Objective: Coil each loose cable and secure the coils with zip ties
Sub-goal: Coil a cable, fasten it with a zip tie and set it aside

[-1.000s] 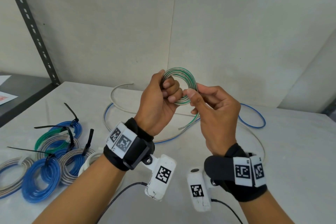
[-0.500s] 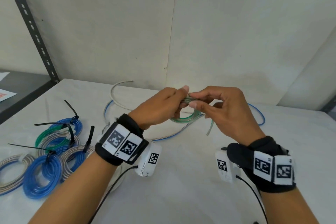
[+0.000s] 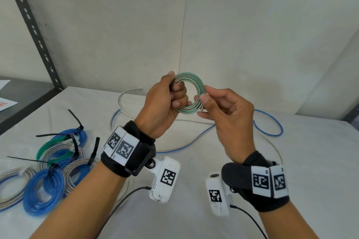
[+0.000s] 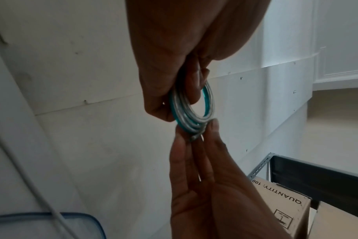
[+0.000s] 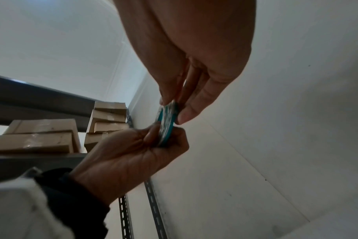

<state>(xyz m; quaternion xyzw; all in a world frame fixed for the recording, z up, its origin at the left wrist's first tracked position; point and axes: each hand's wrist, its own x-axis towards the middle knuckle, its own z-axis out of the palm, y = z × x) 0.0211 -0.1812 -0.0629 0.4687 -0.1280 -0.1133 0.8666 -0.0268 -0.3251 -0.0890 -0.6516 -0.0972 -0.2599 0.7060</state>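
A storeroom or small workshop corner: a white-covered worktable (image 3: pixel 291 161) stands against plain pale wall panels (image 3: pixel 252 25), with a slotted steel shelving upright (image 3: pixel 33 31) rising at the upper left of the head view. Taped cardboard cartons (image 5: pixel 41 139) crowd the metal shelves at the left of the right-wrist view. Zip-tied cable coils (image 3: pixel 44 186) lie at lower left.

A: What's worn?
B: Bare forearms. Black wrist strap (image 3: pixel 134 153) on left, black strap (image 3: pixel 252 186) on right, each with white square-code tags.
A: Cameras?
B: White pods (image 3: pixel 165 179), coded, black cables (image 3: pixel 120 203) trailing.
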